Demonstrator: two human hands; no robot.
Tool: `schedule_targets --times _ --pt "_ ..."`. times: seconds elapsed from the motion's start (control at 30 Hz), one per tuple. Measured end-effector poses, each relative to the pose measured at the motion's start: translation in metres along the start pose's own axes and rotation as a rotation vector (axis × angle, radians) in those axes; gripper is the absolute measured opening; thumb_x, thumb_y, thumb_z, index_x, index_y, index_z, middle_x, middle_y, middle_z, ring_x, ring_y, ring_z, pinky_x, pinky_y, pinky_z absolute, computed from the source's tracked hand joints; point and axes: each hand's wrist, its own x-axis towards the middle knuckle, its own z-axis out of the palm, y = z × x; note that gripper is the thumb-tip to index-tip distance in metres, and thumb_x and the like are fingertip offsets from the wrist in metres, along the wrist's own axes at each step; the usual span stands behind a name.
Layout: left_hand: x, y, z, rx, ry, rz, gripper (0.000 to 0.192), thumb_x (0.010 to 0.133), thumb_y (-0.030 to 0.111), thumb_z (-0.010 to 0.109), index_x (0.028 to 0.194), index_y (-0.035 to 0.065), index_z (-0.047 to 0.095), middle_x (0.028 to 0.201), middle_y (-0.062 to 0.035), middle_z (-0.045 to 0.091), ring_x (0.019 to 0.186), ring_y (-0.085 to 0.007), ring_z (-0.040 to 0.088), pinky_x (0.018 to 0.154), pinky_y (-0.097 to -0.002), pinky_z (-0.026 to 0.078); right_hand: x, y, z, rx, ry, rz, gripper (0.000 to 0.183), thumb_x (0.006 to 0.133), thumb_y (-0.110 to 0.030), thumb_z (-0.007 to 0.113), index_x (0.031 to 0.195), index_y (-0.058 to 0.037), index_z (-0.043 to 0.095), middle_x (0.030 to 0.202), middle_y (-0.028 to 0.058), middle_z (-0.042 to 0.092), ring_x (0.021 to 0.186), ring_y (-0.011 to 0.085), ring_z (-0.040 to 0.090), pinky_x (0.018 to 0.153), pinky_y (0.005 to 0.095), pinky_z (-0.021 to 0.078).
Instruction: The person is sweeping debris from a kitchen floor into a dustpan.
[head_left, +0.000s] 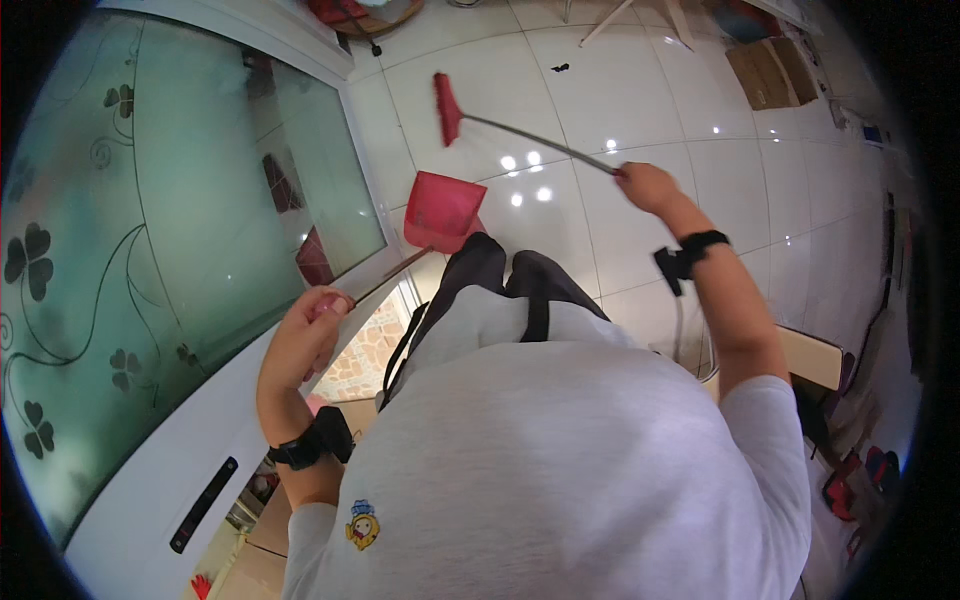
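Note:
My right hand (646, 187) grips the end of a broom's grey handle. The broom's red head (447, 109) is over the tiled floor (622, 217), ahead and to the left. In my left hand (311, 322) is the top of a long-handled dustpan's stick. The red dustpan (445, 206) sits low in front of my feet, near the glass door, its wide mouth facing away from me. A gap of floor separates the broom head from the dustpan. A small black scrap (560, 67) lies on the tiles to the right of the broom head.
A frosted glass door (210, 180) with clover patterns and a white frame stands on my left. A cardboard box (771, 73) rests at the far right. Wooden legs (679, 26) stand at the back, and a cream chair part (810, 355) is by my right elbow.

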Motion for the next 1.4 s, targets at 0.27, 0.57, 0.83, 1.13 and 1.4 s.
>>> schedule_targets --times 0.27,0.57,0.83,1.13,1.4 --pt "0.008 0.017 -0.024 -0.073 -0.052 -0.168 0.014 0.094 0.018 0.053 0.101 0.006 0.055 0.053 0.0071 0.035 0.041 -0.0024 0.029 0.037 -0.0204 0.022 0.1 -0.143 0.039 0.05 -0.192 -0.08 0.041 0.093 -0.036 0.043 0.102 -0.0028 0.065 0.104 0.0197 0.065 0.099 0.0364 0.061 0.086 0.045 0.0476" --pt "0.027 -0.005 -0.051 -0.171 -0.092 -0.166 0.024 0.096 0.019 0.051 0.114 0.0035 0.055 0.056 0.0079 0.035 0.043 -0.0017 0.029 0.038 -0.0195 0.023 -0.006 0.057 0.039 -0.045 -0.164 0.307 0.039 0.093 -0.037 0.044 0.107 -0.0058 0.064 0.104 0.0192 0.065 0.101 0.0361 0.06 0.089 0.0441 0.0478" --pt "0.075 0.015 -0.051 -0.111 -0.182 -0.114 0.027 0.096 0.019 0.052 0.118 0.0038 0.052 0.059 0.0072 0.037 0.045 -0.0021 0.031 0.039 -0.0196 0.024 -0.023 0.077 -0.013 0.045 -0.037 0.357 0.037 0.092 -0.036 0.046 0.109 -0.0076 0.064 0.104 0.0153 0.066 0.098 0.0337 0.062 0.085 0.0424 0.0483" --pt "0.068 0.073 -0.034 -0.243 0.05 -0.186 0.026 0.095 0.021 0.052 0.115 0.0039 0.054 0.057 0.0066 0.037 0.043 -0.0022 0.03 0.037 -0.0196 0.024 0.194 -0.058 -0.061 0.072 -0.093 -0.047 0.038 0.092 -0.035 0.043 0.103 -0.0041 0.063 0.102 0.0217 0.065 0.098 0.0374 0.061 0.087 0.0458 0.0475" --pt "0.075 0.137 -0.02 -0.378 0.196 -0.278 0.028 0.097 0.023 0.048 0.114 0.0011 0.054 0.055 0.0059 0.034 0.041 -0.0026 0.026 0.036 -0.0201 0.021 0.324 -0.133 -0.109 -0.081 -0.145 -0.195 0.035 0.092 -0.027 0.043 0.106 -0.0028 0.064 0.106 0.0195 0.065 0.1 0.0347 0.062 0.086 0.0451 0.0492"
